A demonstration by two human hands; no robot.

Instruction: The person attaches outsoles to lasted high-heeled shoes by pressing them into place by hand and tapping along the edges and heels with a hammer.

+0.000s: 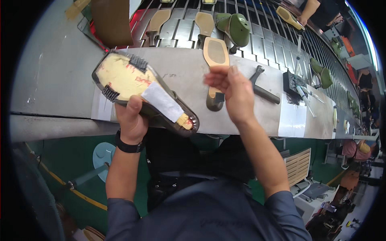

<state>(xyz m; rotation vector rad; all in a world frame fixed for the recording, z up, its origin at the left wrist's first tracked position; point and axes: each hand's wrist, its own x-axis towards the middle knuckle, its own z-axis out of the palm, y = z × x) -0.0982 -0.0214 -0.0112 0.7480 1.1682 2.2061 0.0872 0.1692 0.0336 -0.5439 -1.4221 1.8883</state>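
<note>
Shoe (pixel 124 75), bottom up, is clasped in my left hand (pixel 130 122) above the bench (pixel 263 116), while my right hand (pixel 238 94) curls over a beige sole (pixel 217 53), though from afar I can't tell whether its fingers (pixel 217 77) grip it, short of the metal conveyor (pixel 183 32).

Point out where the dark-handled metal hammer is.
In the head view, the dark-handled metal hammer lies on the pale grey workbench, right of centre, between the person's right hand and the small black block.

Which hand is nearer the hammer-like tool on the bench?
Right. The right hand is just left of the hammer-like tool; the left hand is much farther left, holding the upturned shoe.
</note>
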